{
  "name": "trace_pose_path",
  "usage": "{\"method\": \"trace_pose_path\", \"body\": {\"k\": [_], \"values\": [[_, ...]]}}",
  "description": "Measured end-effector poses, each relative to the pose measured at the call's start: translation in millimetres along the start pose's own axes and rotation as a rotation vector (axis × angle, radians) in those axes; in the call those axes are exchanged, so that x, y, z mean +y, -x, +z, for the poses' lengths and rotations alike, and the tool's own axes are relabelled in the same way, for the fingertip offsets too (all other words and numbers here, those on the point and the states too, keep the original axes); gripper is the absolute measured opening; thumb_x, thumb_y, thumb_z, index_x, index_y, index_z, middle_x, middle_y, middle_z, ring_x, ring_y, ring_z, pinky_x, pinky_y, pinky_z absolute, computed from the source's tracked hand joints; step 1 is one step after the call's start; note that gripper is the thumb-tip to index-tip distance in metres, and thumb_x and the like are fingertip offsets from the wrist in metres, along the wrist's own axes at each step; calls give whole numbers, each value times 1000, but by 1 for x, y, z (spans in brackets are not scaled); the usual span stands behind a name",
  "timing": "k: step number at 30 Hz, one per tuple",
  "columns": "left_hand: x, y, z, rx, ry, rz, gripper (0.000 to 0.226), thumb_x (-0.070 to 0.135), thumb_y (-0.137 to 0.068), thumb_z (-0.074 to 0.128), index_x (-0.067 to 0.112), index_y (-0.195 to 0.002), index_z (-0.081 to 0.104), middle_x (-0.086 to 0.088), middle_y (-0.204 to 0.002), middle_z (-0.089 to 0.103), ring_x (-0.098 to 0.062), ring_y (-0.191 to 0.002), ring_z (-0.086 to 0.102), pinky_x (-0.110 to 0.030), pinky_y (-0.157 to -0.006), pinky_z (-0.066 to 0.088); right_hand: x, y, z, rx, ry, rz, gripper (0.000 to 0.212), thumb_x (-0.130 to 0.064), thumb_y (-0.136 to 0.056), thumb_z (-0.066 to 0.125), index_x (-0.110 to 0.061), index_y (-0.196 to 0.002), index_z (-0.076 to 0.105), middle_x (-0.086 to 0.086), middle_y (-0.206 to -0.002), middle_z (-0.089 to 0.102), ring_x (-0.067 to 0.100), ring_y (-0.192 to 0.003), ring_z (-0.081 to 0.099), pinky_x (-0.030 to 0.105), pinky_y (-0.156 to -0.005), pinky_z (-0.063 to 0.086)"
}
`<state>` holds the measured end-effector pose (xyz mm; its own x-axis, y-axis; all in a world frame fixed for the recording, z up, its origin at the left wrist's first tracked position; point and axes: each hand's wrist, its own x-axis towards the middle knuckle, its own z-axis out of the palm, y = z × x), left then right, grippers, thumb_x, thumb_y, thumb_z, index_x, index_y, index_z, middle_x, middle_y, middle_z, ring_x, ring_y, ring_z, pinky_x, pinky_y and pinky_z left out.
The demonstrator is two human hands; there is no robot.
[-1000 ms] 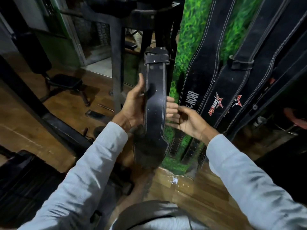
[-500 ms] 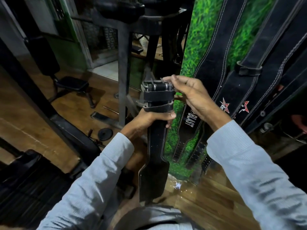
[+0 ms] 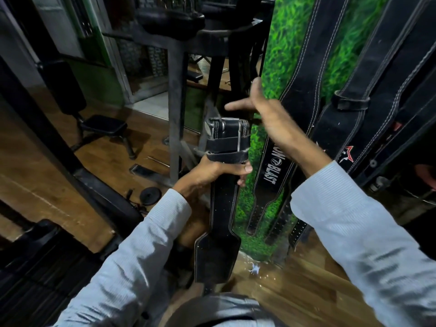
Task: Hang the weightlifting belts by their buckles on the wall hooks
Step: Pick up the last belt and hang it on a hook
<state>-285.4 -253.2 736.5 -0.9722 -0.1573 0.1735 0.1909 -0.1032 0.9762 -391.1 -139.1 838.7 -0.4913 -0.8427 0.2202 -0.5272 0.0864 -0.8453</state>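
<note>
Dim gym room. Wood floor (image 3: 42, 175), glossy, brown. Green grass wall (image 3: 280, 55) at right. Black machine frame (image 3: 175, 107) in middle – small black bench (image 3: 103, 125) behind, left. Round weight plate (image 3: 150, 195) on floor.

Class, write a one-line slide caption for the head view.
Left hand grips black belt below buckle; right hand open.

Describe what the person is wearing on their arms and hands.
Both arms wear long light grey-blue sleeves with a fine ribbed or pinstriped texture, ending at the wrists: left sleeve, right sleeve. The left hand and right hand are bare: no gloves, watch or rings visible.
</note>
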Motion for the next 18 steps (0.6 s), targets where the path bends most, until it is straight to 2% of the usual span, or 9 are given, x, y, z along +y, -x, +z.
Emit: {"method": "trace_pose_path", "body": {"k": [2,3,5,7,10,11,13,16,18], "values": [[2,-3,1,-24,-13,-5,8,-11,-88,65,-11,-84,58,-15,-67,56,-33,-66,49,-49,-73,47,0,-6,4,-118,139,27,98,-81,-87,9,-17,-122,75,5,-138,68,6,-118,65,26,-105,39],[3,-4,1,-35,-26,0,8,-11,-88,64,-10,-83,59,-15,-66,56,-33,-67,50,-48,-73,47,-1,-5,6,-107,102,-29,91,-76,-93,11,-17,-118,77,4,-137,68,5,-120,64,25,-104,39],[5,-5,-1,-45,-27,16,9,-13,-89,63,-7,-83,59,-15,-66,56,-33,-67,50,-48,-74,47,-3,-5,4,-5,-194,-129,78,-54,-108,13,-19,-98,82,2,-137,69,6,-127,61,33,-110,40],[7,-6,-5,-47,8,27,9,-12,-89,63,-5,-85,58,-15,-67,54,-32,-66,48,-51,-74,46,-4,-7,-4,109,-422,-166,72,-45,-111,20,-16,-84,80,5,-126,74,13,-127,64,43,-112,44],[10,-12,-9,-57,0,38,11,-11,-89,63,-5,-83,57,-15,-66,55,-34,-66,48,-57,-74,44,1,-17,-8,175,-14,-45,57,-54,-105,42,-14,-98,81,-2,-111,78,7,-111,70,30,-103,48],[12,-15,-9,-60,-16,43,11,-11,-89,64,-5,-82,58,-15,-65,56,-35,-67,48,-58,-74,45,4,-20,-9,121,117,25,65,-64,-100,45,-9,-105,79,3,-113,78,13,-113,71,29,-103,47],[14,-21,-11,-67,-29,43,10,-9,-88,67,-6,-82,59,-16,-68,57,-35,-67,49,-57,-74,47,9,-25,-13,53,119,96,82,-73,-91,52,4,-110,72,23,-121,72,31,-120,68,38,-107,48],[20,-34,-13,-78,-6,42,8,-10,-87,68,-7,-86,60,-17,-69,57,-30,-61,53,-56,-74,47,-1,-31,-26,100,-129,84,49,-42,-94,71,5,-109,74,20,-114,77,23,-105,74,31,-94,54],[26,-45,-12,-78,14,32,10,-8,-85,71,-10,-89,62,-18,-69,59,-30,-58,57,-55,-73,48,-11,-41,-38,90,-358,117,33,-24,-93,71,4,-112,74,15,-110,79,20,-102,73,33,-93,55]]}}
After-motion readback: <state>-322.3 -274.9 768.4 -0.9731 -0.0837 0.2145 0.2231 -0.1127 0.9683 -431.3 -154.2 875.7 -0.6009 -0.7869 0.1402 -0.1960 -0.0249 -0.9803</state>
